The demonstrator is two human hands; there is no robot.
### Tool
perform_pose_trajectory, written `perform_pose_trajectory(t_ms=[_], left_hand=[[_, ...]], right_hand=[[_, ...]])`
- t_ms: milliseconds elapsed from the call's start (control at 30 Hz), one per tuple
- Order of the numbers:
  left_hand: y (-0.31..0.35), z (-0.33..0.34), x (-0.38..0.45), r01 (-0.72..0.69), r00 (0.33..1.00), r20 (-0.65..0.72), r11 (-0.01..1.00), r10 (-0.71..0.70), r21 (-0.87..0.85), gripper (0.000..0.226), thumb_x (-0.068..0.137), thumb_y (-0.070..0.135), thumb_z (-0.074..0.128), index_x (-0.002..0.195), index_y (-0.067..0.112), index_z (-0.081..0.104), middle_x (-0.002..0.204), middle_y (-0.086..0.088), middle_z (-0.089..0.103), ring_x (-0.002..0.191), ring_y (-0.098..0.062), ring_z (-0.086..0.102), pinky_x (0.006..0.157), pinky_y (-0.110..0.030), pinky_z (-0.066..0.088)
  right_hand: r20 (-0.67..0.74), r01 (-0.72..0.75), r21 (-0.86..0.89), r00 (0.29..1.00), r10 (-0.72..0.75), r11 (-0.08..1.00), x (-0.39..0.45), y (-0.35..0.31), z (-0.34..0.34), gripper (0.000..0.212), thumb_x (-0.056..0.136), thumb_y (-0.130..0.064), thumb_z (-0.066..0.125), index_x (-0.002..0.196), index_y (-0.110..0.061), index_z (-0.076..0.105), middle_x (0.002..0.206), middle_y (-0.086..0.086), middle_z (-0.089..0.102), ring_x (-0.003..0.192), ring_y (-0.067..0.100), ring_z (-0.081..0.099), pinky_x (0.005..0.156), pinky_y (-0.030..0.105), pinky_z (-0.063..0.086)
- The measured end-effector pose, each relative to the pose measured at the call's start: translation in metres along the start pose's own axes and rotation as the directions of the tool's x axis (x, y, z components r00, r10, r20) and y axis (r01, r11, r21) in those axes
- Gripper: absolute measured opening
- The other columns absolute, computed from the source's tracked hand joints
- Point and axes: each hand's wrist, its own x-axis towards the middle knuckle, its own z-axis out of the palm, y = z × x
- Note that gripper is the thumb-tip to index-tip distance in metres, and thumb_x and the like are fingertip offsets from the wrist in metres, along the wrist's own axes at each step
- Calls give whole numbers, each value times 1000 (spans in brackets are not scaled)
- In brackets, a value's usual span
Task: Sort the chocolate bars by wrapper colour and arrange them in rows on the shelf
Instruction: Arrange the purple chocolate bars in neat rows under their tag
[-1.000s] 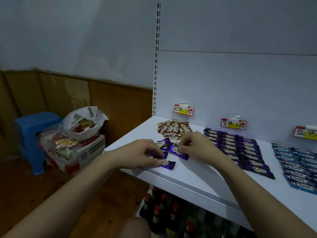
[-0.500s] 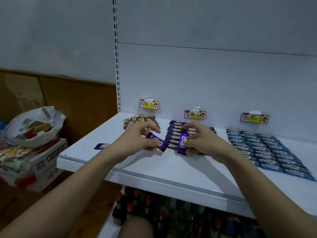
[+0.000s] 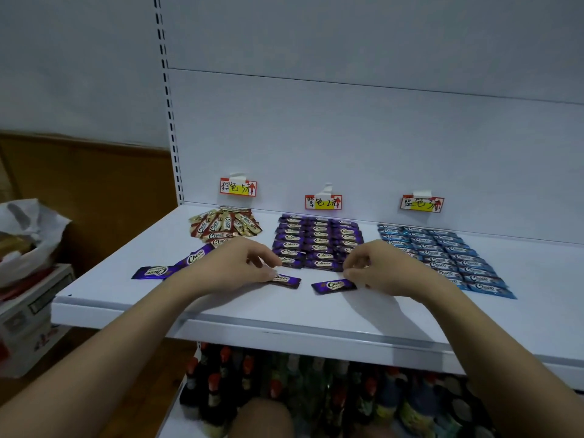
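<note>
On the white shelf (image 3: pixel 221 314) lie a loose pile of brown-and-gold bars (image 3: pixel 226 226), neat rows of purple bars (image 3: pixel 319 241) and rows of blue bars (image 3: pixel 442 251). Two single purple bars lie flat in front of the purple rows. My left hand (image 3: pixel 237 265) rests its thumb on the left end of one purple bar (image 3: pixel 287 280). My right hand (image 3: pixel 382 268), fingers loosely curled, touches the right end of the other purple bar (image 3: pixel 333 285). Two more loose purple bars (image 3: pixel 189 258) (image 3: pixel 151 272) lie to the left of my left hand.
Three handwritten price tags (image 3: pixel 323 202) hang on the back panel, one above each colour group. Bottles (image 3: pixel 221 390) fill the shelf below. A white plastic bag (image 3: pixel 28 229) sits on a cardboard box (image 3: pixel 28 314) on the floor at left.
The view swung right along the shelf. Both hands carried a purple bar each from the loose heap to the purple rows and laid them flat in front of them.
</note>
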Motion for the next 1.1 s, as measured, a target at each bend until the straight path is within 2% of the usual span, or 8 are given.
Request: perform_pose_trajectory(t_ms=[100, 167, 233, 533, 700, 867, 1033, 1100], left_hand=[[-3, -4, -2, -28, 999, 28, 999, 27, 18, 25, 85, 23, 71, 101, 42, 67, 108, 21, 63, 97, 2, 56, 71, -9, 42], [-5, -4, -2, -46, 998, 52, 999, 45, 23, 27, 84, 23, 72, 103, 42, 67, 110, 22, 62, 100, 0, 56, 74, -9, 41], [-6, -1, -2, -55, 997, 62, 998, 53, 23, 25, 83, 28, 73, 105, 40, 69, 109, 23, 61, 99, 0, 56, 73, -9, 41], [-10, 12, 14, -121, 991, -59, 992, 123, 39, 20, 80, 29, 77, 99, 34, 74, 101, 17, 66, 96, 2, 54, 80, -18, 43], [-11, 19, 22, -137, 980, -138, 988, 145, 71, 18, 79, 26, 78, 97, 29, 76, 99, 13, 65, 94, -4, 54, 74, -11, 37], [-12, 16, 18, -132, 980, -139, 989, 140, 60, 21, 79, 32, 77, 100, 28, 75, 103, 13, 64, 100, -6, 52, 85, -27, 42], [-22, -9, 1, -13, 956, -292, 1000, 14, 4, 11, 88, 26, 68, 98, 31, 72, 101, 17, 60, 92, 0, 53, 70, -13, 41], [-35, -26, -8, 74, 921, -388, 994, -36, 84, 13, 89, 24, 67, 101, 28, 72, 100, 15, 61, 87, -1, 52, 66, -12, 37]], right_hand=[[10, 149, -56, 989, -149, 987, -2, 2, -3, 21, 89, -17, 65, 106, -28, 72, 98, -17, 62, 88, 6, 57, 71, 11, 41], [77, 193, -13, 979, -191, 981, -4, 0, -1, 21, 86, -23, 70, 104, -32, 73, 96, -18, 62, 90, 7, 59, 76, 18, 47], [91, 207, 20, 974, -208, 978, -5, 1, 6, 19, 82, -27, 72, 99, -35, 74, 94, -16, 64, 90, 6, 60, 81, 24, 51], [-133, 232, 64, 966, -222, 970, 7, 4, 20, 12, 79, -23, 76, 88, -30, 71, 81, -13, 65, 73, 1, 55, 66, 17, 46], [-155, 244, 9, 958, -240, 970, 14, 1, 27, 11, 82, -23, 74, 93, -27, 72, 94, -10, 64, 85, 4, 57, 74, 21, 47], [-126, 273, -33, 953, -275, 961, 17, -2, 29, 14, 84, -25, 72, 97, -28, 74, 99, -11, 62, 91, 3, 55, 79, 18, 44], [-157, 309, 20, 940, -302, 951, 28, -25, 33, 10, 88, -25, 68, 96, -27, 73, 94, -15, 60, 83, -2, 54, 67, 8, 38], [-147, 337, 49, 933, -327, 940, 35, -43, 39, 10, 89, -23, 67, 97, -23, 73, 91, -15, 62, 80, -4, 54, 65, 7, 39]])
